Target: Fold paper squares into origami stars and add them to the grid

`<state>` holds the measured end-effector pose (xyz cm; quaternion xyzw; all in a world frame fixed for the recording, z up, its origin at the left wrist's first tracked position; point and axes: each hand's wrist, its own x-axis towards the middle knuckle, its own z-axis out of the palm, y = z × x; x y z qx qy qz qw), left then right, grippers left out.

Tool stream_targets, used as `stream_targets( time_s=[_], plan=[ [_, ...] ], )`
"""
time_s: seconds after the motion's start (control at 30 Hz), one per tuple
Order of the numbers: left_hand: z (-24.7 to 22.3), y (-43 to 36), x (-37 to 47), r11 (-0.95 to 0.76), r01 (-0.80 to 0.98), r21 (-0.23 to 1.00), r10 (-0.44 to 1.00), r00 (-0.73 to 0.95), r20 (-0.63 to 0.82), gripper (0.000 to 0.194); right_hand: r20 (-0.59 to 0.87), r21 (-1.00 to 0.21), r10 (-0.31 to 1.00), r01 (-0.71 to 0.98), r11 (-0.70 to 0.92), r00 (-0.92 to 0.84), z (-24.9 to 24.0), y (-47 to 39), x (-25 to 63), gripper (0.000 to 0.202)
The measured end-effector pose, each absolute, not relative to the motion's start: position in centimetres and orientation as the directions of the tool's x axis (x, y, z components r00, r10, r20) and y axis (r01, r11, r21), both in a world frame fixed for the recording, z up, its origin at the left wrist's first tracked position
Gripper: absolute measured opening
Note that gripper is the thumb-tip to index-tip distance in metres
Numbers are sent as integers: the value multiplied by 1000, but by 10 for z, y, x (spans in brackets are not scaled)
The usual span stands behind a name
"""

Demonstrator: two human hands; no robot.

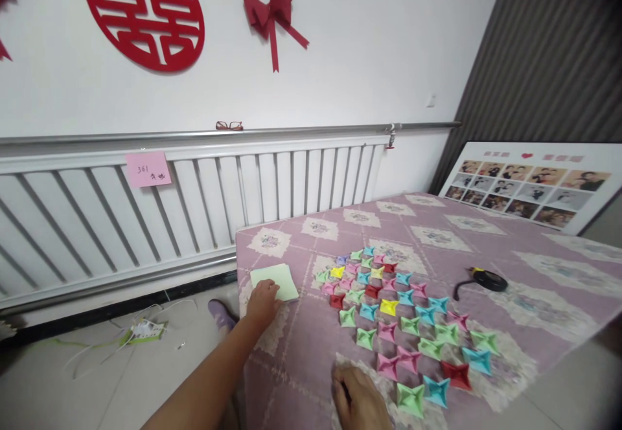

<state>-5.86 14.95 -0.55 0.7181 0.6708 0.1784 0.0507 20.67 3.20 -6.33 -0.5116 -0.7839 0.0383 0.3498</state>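
Note:
My left hand is at the near left edge of a stack of square paper sheets, pale green on top. Its fingers are bent and closed on the paper, fingertips lying on the top sheet. My right hand rests low on the table with fingers curled in, and nothing shows in them. Just right of it stand folded paper pieces with pointed corners, among them a green one, a blue one and a pink one. Several more in red, yellow, green, blue and pink spread across the cloth.
A black tape measure lies right of the folded pieces on the purple patterned tablecloth. A photo board stands at the far right. Behind is a white radiator with a pink note. A power strip lies on the floor.

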Motion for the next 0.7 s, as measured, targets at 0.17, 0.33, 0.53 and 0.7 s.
stream_targets(
  time_s=[0.17, 0.33, 0.53, 0.7],
  plan=[
    [-9, 163, -57, -88, 955, 284, 992, 59, 111, 28, 510, -421, 831, 779, 465, -220, -58, 30, 206, 13],
    [-10, 167, -60, -113, 954, 277, 992, 94, 82, 34, 495, -439, 843, 777, 452, -211, -58, 31, 205, 12],
    [-14, 171, -66, -131, 945, 300, 990, 111, 84, 31, 439, -466, 876, 783, 413, -201, -59, 32, 204, 13],
    [-17, 174, -70, -136, 938, 319, 990, 113, 89, 29, 447, -470, 872, 778, 417, -198, -57, 31, 204, 14]
  ],
)
